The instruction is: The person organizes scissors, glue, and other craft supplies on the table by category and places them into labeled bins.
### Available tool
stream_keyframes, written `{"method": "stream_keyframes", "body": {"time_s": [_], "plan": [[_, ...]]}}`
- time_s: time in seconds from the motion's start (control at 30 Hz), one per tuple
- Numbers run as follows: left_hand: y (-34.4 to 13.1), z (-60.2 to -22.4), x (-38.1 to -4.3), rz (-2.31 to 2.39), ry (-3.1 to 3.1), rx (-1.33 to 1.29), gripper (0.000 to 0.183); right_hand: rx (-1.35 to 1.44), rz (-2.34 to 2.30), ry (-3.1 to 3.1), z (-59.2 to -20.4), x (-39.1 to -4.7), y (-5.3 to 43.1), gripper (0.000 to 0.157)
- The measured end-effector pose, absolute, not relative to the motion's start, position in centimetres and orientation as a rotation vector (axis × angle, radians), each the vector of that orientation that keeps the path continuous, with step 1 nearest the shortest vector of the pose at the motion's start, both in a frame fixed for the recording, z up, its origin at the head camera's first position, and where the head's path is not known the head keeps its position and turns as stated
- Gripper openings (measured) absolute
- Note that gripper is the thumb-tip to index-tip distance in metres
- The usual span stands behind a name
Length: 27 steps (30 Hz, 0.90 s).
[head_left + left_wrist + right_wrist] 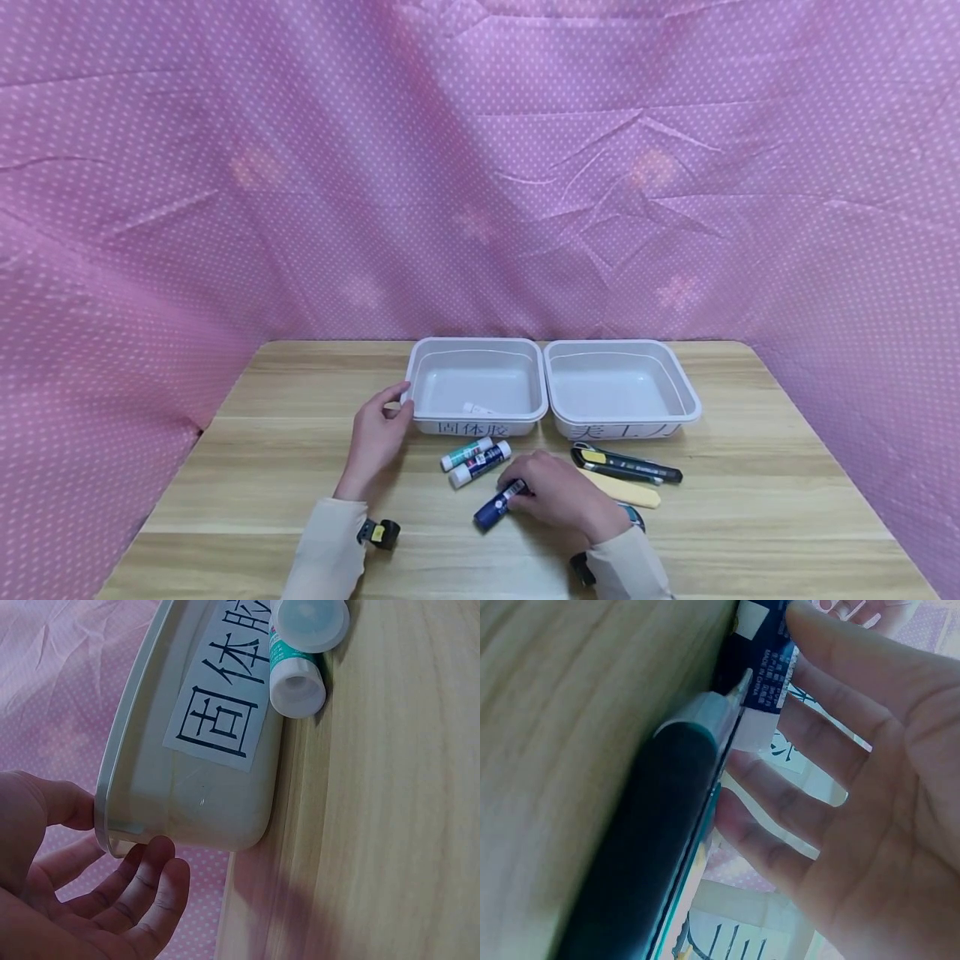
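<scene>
Pink dotted cloth (480, 183) fills the upper part of the head view and both sides, behind a wooden tabletop (247, 500). Two white tubs stand side by side near the middle of the frame: the left tub (480, 343) and the right tub (622, 345), each with a lettered paper label on its front. The left hand (378, 433), left of centre, pinches the left tub's corner, its thumb at the rim and the other fingers partly bent, spread near the wall. The right hand (558, 492), at lower centre, has thumb and fingers closed on a navy stick (491, 510), the other fingers loosely bent and apart; the stick slants with its dark end towards the lower left, and whether it touches the tabletop I cannot tell. A black cutter (630, 465) lies in front of the right tub, right of centre, with a yellow cutter (630, 492) just below it, partly hidden by the right hand. In front of the left tub, a second navy stick (482, 464) and a green stick (466, 454) lie together at a slant. A small white piece (477, 408) shows inside the left tub, mostly hidden by its front wall.
</scene>
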State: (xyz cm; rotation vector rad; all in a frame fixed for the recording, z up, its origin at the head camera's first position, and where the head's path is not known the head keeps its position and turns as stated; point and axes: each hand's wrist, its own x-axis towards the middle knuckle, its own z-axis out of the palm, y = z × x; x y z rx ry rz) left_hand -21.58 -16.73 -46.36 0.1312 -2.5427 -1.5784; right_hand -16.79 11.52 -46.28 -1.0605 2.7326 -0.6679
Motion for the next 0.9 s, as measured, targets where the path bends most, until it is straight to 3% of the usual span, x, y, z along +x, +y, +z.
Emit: {"method": "stream_keyframes", "body": {"time_s": [0.9], "plan": [[-16.79, -46.29, -21.6, -1.572, -2.564, 0.121, 0.043, -1.07, -0.716, 2.721, -46.14, -16.85, 11.53, 0.019]]}}
